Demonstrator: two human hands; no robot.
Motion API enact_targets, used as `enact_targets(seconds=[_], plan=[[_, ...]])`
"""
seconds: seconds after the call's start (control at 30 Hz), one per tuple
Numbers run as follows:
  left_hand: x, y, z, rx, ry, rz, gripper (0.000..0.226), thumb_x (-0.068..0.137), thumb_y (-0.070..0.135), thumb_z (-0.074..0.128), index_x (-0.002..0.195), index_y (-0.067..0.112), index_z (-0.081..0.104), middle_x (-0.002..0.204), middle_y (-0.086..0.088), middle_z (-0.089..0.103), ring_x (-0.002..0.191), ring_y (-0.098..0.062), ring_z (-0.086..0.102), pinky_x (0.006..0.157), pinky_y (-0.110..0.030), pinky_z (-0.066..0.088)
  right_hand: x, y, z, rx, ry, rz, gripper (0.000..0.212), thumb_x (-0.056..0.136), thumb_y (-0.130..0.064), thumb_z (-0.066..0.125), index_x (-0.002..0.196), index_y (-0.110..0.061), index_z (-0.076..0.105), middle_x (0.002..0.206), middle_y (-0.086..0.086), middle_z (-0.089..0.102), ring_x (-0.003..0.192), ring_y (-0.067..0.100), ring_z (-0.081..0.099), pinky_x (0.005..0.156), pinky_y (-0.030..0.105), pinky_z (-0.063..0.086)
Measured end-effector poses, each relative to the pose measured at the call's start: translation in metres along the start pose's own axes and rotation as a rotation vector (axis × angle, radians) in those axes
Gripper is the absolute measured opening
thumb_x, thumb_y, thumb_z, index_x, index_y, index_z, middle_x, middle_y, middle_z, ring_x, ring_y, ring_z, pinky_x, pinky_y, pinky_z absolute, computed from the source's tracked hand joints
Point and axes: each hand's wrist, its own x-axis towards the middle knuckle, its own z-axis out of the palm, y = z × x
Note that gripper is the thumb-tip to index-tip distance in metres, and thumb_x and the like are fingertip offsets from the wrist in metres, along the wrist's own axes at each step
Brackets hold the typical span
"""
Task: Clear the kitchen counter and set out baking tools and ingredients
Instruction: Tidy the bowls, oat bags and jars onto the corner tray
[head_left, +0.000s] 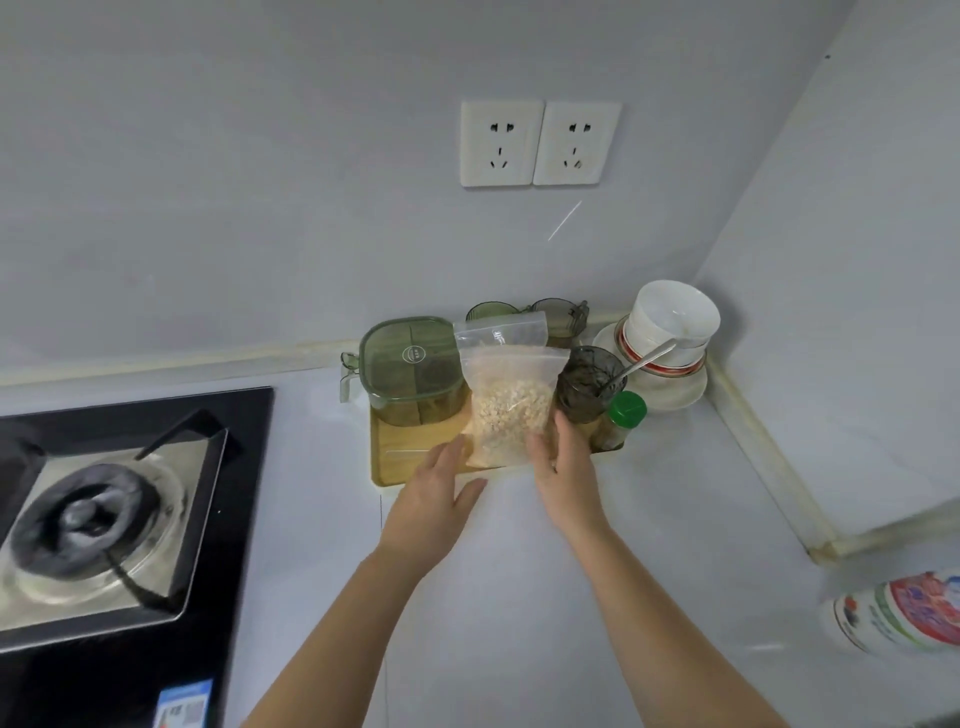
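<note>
Zip bag: stands on the wooden tray at the back of the desk, between both grips.
Right grip: thumb and fingers clasp the bag's lower right edge.
Left grip: fingers straight, holding nothing, at the bag's lower left corner.

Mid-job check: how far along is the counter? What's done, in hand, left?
Done: green container and green-capped bottle sit grouped on the wooden tray. In hand: right hand grips the zip bag of flakes; left hand open beside it. Left: stacked bowls sit in the corner; no baking tools visible.
</note>
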Motion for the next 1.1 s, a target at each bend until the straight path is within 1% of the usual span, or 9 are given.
enact_targets(seconds=[0.1, 0.17, 0.27, 0.37, 0.5, 0.67, 0.7, 0.97, 1.1], plan=[[-0.035, -0.001, -0.024, -0.012, 0.041, 0.052, 0.043, 0.096, 0.03, 0.053, 0.137, 0.021, 0.046, 0.138, 0.005, 0.049, 0.122, -0.014, 0.051, 0.096, -0.021, 0.04, -0.036, -0.029, 0.006, -0.008, 0.084, 0.018, 0.046, 0.099, -0.023, 0.048, 0.143, -0.012, 0.042, 0.143, 0.003, 0.046, 0.132, 0.018, 0.042, 0.107, 0.025, 0.033], [-0.062, -0.006, -0.046, -0.03, 0.097, 0.051, 0.035, 0.095, 0.028, 0.055, 0.129, 0.021, 0.055, 0.128, 0.008, 0.057, 0.112, -0.008, 0.055, 0.091, -0.015, 0.039, -0.06, -0.053, 0.015, 0.034, 0.059, -0.021, 0.04, 0.097, -0.015, 0.05, 0.137, -0.012, 0.047, 0.14, 0.002, 0.048, 0.131, 0.016, 0.043, 0.105, 0.022, 0.032], [-0.105, -0.02, -0.084, -0.084, 0.205, -0.004, 0.026, 0.095, 0.022, 0.056, 0.12, 0.023, 0.061, 0.116, 0.015, 0.06, 0.1, 0.005, 0.053, 0.088, -0.01, 0.041, -0.094, -0.091, 0.03, 0.1, -0.05, -0.073, 0.033, 0.096, -0.012, 0.05, 0.128, -0.015, 0.055, 0.129, -0.002, 0.055, 0.121, 0.011, 0.05, 0.102, 0.026, 0.041], [-0.153, -0.037, -0.12, -0.156, 0.31, -0.06, 0.023, 0.094, 0.019, 0.056, 0.116, 0.024, 0.063, 0.108, 0.02, 0.061, 0.098, 0.01, 0.055, 0.083, -0.003, 0.039, -0.133, -0.132, 0.047, 0.157, -0.202, -0.099, 0.026, 0.098, -0.015, 0.051, 0.121, -0.019, 0.059, 0.118, -0.009, 0.061, 0.105, -0.004, 0.055, 0.087, 0.007, 0.043], [-0.244, -0.077, -0.173, -0.247, 0.422, -0.129, 0.02, 0.094, 0.016, 0.057, 0.109, 0.026, 0.066, 0.102, 0.023, 0.064, 0.098, 0.01, 0.056, 0.081, -0.004, 0.043, -0.212, -0.194, 0.102, 0.218, -0.387, -0.134, 0.017, 0.097, -0.015, 0.052, 0.106, -0.026, 0.062, 0.102, -0.009, 0.069, 0.097, 0.007, 0.065, 0.088, 0.019, 0.049], [-0.329, -0.131, -0.216, -0.257, 0.485, -0.219, 0.019, 0.093, 0.015, 0.058, 0.103, 0.028, 0.068, 0.099, 0.022, 0.066, 0.096, 0.007, 0.059, 0.078, -0.005, 0.042, -0.285, -0.235, 0.159, 0.202, -0.554, -0.165, 0.018, 0.098, -0.019, 0.049, 0.109, -0.024, 0.062, 0.101, -0.01, 0.069, 0.091, -0.001, 0.065, 0.084, 0.015, 0.048], [-0.398, -0.17, -0.258, -0.252, 0.58, -0.286, 0.018, 0.093, 0.016, 0.058, 0.102, 0.029, 0.068, 0.099, 0.023, 0.066, 0.095, 0.008, 0.058, 0.076, -0.004, 0.042, -0.34, -0.274, 0.212, 0.202, -0.644, -0.195, 0.019, 0.098, -0.018, 0.048, 0.108, -0.024, 0.063, 0.1, -0.01, 0.07, 0.09, -0.001, 0.065, 0.085, 0.016, 0.048], [-0.529, -0.243, -0.333, -0.28, 0.816, -0.477, 0.02, 0.093, 0.016, 0.056, 0.097, 0.033, 0.065, 0.097, 0.019, 0.067, 0.09, 0.005, 0.059, 0.073, -0.011, 0.043, -0.447, -0.356, 0.319, 0.191, -0.863, -0.289, 0.019, 0.099, -0.02, 0.047, 0.11, -0.025, 0.062, 0.101, -0.011, 0.069, 0.089, -0.005, 0.064, 0.073, 0.008, 0.047], [-0.561, -0.269, -0.356, -0.306, 0.901, -0.509, 0.02, 0.094, 0.017, 0.055, 0.097, 0.033, 0.066, 0.097, 0.019, 0.066, 0.091, 0.0, 0.06, 0.074, -0.011, 0.043, -0.474, -0.385, 0.362, 0.169, -0.91, -0.341, 0.02, 0.099, -0.018, 0.047, 0.108, -0.028, 0.062, 0.1, -0.012, 0.068, 0.093, -0.002, 0.064, 0.082, 0.016, 0.05]])
